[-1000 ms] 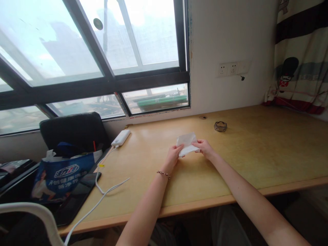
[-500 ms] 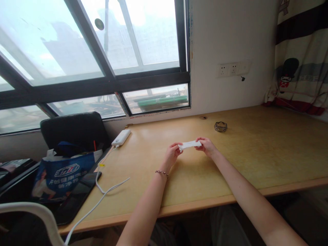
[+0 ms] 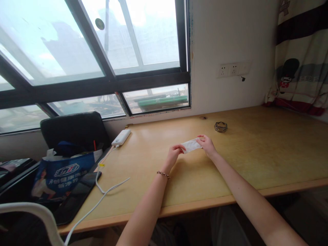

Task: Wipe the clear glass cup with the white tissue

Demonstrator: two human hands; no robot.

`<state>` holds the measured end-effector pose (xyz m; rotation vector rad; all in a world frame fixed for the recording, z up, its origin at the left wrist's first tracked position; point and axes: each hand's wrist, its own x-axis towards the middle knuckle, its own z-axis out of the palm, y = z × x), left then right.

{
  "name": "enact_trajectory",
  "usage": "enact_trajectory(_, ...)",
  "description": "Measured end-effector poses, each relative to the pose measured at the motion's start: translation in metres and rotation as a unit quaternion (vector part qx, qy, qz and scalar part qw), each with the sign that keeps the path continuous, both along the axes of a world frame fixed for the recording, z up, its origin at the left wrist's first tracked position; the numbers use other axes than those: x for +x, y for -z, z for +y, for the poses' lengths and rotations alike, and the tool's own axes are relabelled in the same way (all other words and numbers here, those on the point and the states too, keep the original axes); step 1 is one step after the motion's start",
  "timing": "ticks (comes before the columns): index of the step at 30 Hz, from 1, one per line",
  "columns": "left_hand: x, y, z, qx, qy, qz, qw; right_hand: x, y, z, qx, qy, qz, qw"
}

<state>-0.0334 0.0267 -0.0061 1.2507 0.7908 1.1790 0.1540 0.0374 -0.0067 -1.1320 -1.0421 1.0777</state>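
Note:
A folded white tissue (image 3: 191,146) is stretched between my two hands above the wooden desk (image 3: 194,184). My left hand (image 3: 175,153) pinches its left end, thumb on top; a beaded bracelet (image 3: 163,174) circles that wrist. At the other end, my right hand (image 3: 207,145) is closed on the tissue with thumb and fingers. The broad face of the tissue shows, tilted up to the right. Fingers underneath it are partly hidden.
Behind my right hand sits a small round glassy dish (image 3: 220,127) with a dark rim. A white power bank (image 3: 121,137) with a white cable (image 3: 104,192) lies at left, near a black tablet-like slab (image 3: 77,201) and a blue bag (image 3: 64,174). Windows and wall sockets (image 3: 228,69) stand behind.
The tissue has turned from a narrow, edge-on strip to a wider face. My right hand has moved slightly up and right; my left hand has shifted slightly right.

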Motion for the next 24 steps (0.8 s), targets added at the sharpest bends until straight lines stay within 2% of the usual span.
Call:
enact_trajectory(3, 0.0, -0.004, -0.003, 0.022, 0.009, 0.016, 1.0, 0.007, 0.003, 0.004, 0.047, 0.097, -0.092, 0.99)
enact_trajectory(5, -0.002, -0.006, -0.004, 0.025, -0.011, 0.012, 1.0, 0.01, 0.001, 0.004, 0.066, 0.128, -0.107, 0.984)
enact_trajectory(7, -0.003, -0.008, -0.003, 0.018, -0.057, 0.003, 0.998, 0.009, -0.006, 0.0, 0.08, 0.113, -0.085, 0.987)
enact_trajectory(10, -0.001, -0.012, -0.004, 0.005, -0.099, -0.016, 0.995, 0.002, -0.018, -0.01, 0.103, 0.026, -0.038, 0.994)
enact_trajectory(12, 0.002, -0.015, -0.006, -0.018, -0.067, -0.032, 0.997, -0.006, -0.025, -0.018, 0.103, -0.047, -0.019, 0.993)
enact_trajectory(14, 0.007, -0.016, -0.009, -0.057, 0.005, -0.043, 0.997, -0.012, -0.03, -0.025, 0.096, -0.1, -0.011, 0.99)
enact_trajectory(16, 0.01, -0.014, -0.013, -0.1, 0.079, -0.04, 0.991, -0.016, -0.031, -0.028, 0.092, -0.121, -0.016, 0.988)
enact_trajectory(19, 0.011, -0.011, -0.016, -0.133, 0.126, -0.03, 0.983, -0.016, -0.027, -0.026, 0.09, -0.103, -0.039, 0.99)
enact_trajectory(22, 0.01, -0.009, -0.015, -0.131, 0.121, -0.028, 0.984, -0.012, -0.021, -0.02, 0.091, -0.055, -0.049, 0.993)
enact_trajectory(24, 0.01, -0.008, -0.013, -0.122, 0.093, -0.026, 0.988, -0.009, -0.019, -0.015, 0.095, -0.022, -0.037, 0.995)
